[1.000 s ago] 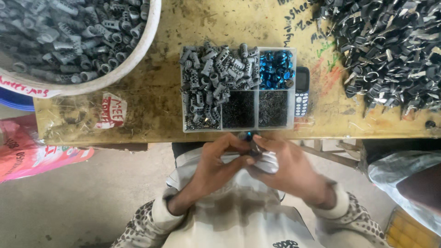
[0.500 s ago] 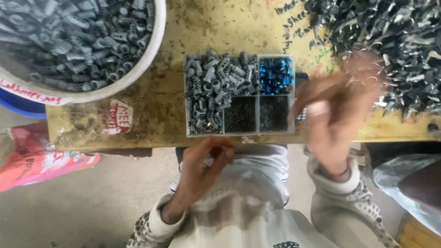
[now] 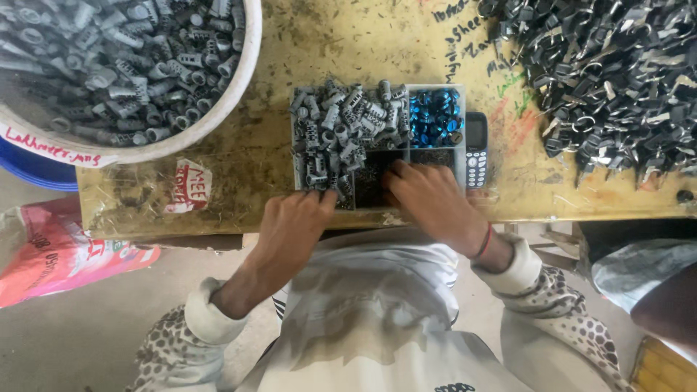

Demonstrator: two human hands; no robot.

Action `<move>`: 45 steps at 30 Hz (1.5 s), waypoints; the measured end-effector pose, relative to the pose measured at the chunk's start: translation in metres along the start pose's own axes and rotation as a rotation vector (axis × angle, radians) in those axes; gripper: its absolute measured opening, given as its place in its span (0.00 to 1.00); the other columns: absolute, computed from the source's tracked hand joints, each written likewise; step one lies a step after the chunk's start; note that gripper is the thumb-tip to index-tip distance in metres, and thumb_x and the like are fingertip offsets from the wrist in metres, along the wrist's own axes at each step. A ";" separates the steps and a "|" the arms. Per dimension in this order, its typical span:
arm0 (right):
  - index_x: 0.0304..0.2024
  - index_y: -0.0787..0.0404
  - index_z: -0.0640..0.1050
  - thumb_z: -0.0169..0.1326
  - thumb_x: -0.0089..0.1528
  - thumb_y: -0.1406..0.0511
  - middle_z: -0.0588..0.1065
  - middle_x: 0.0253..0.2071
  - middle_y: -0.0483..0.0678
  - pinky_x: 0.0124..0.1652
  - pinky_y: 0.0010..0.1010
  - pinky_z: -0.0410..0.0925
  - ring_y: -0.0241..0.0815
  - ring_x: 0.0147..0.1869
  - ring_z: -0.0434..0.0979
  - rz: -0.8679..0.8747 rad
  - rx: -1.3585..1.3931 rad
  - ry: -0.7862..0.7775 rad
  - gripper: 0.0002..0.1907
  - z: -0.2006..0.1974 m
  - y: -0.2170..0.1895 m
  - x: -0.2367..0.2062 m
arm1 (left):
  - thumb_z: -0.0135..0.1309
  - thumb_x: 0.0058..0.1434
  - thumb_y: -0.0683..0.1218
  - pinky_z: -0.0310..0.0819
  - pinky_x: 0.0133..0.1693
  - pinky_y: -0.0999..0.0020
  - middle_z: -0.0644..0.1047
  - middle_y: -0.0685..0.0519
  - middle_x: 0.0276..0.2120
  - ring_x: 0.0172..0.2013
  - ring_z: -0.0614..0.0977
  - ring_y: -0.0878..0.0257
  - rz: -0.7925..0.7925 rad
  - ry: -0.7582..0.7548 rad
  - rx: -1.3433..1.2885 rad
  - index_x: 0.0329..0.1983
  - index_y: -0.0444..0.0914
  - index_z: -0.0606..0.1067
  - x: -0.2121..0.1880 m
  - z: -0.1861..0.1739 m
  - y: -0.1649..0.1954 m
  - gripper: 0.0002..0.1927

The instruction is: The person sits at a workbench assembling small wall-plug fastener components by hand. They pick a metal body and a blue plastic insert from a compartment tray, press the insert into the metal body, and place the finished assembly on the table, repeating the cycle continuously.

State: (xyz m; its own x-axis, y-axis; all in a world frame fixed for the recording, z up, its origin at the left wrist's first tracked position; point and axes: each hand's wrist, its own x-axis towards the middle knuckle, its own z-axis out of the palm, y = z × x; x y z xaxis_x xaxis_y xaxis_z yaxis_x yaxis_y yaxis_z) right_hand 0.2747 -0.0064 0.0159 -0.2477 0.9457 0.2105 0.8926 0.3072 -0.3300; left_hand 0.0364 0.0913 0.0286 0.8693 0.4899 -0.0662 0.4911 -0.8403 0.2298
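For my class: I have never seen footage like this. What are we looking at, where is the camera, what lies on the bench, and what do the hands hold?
There is no machine here: a person works with two bare hands, and the one camera sits on the person's head, looking straight down. The worn yellow workbench carries a small divided tray with grey plastic tubes, shiny blue pieces and dark small parts. A phone lies beside the tray. A white tub of more grey tubes stands on the left, and a heap of dark metal clips lies on the right. The left hand reaches for the tubes; the right hand picks in a dark compartment. Whether either hand already holds a piece cannot be seen.
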 end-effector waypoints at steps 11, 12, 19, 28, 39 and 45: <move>0.39 0.60 0.80 0.60 0.58 0.66 0.76 0.37 0.51 0.34 0.44 0.70 0.55 0.35 0.79 0.344 0.247 -0.060 0.07 0.001 -0.004 0.010 | 0.58 0.53 0.39 0.76 0.26 0.69 0.81 0.55 0.26 0.30 0.84 0.65 0.151 -0.071 0.226 0.35 0.39 0.77 0.008 0.013 -0.011 0.07; 0.38 0.60 0.80 0.60 0.57 0.67 0.77 0.36 0.51 0.33 0.43 0.71 0.54 0.35 0.79 0.372 0.264 -0.049 0.07 0.003 -0.005 0.010 | 0.58 0.53 0.40 0.76 0.27 0.70 0.80 0.55 0.26 0.30 0.84 0.65 0.162 -0.071 0.247 0.35 0.40 0.76 0.010 0.012 -0.011 0.06; 0.40 0.60 0.81 0.64 0.58 0.68 0.78 0.38 0.51 0.34 0.37 0.72 0.51 0.35 0.80 0.500 0.464 0.066 0.08 0.003 -0.006 0.002 | 0.57 0.53 0.39 0.76 0.25 0.70 0.79 0.55 0.26 0.28 0.84 0.64 0.184 0.063 0.204 0.47 0.38 0.75 -0.005 0.000 -0.009 0.17; 0.38 0.61 0.83 0.66 0.56 0.67 0.79 0.36 0.48 0.35 0.31 0.72 0.43 0.33 0.80 0.593 0.605 -0.015 0.08 0.016 -0.008 0.002 | 0.56 0.63 0.40 0.79 0.36 0.60 0.77 0.40 0.44 0.34 0.83 0.52 0.114 0.304 -0.199 0.39 0.34 0.68 -0.020 0.036 -0.010 0.08; 0.44 0.64 0.79 0.59 0.64 0.72 0.76 0.36 0.42 0.31 0.21 0.63 0.28 0.33 0.70 0.700 1.472 0.012 0.06 0.022 -0.015 -0.018 | 0.60 0.63 0.35 0.86 0.34 0.70 0.83 0.48 0.36 0.34 0.86 0.63 -0.270 0.514 -1.286 0.45 0.33 0.80 -0.007 0.069 0.025 0.08; 0.40 0.64 0.79 0.59 0.64 0.70 0.78 0.38 0.42 0.30 0.20 0.61 0.28 0.34 0.70 0.722 1.653 -0.019 0.03 0.019 -0.020 -0.020 | 0.59 0.64 0.32 0.87 0.40 0.70 0.83 0.49 0.36 0.35 0.87 0.63 -0.354 0.415 -1.755 0.45 0.30 0.79 0.004 0.063 0.045 0.08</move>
State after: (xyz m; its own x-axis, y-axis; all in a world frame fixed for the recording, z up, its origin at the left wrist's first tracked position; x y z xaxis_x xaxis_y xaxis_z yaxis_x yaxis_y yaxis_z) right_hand 0.2548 -0.0300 0.0011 -0.0357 0.9242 -0.3802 -0.4407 -0.3560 -0.8240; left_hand 0.0655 0.0406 -0.0224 0.5482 0.8171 -0.1784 -0.2290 0.3518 0.9076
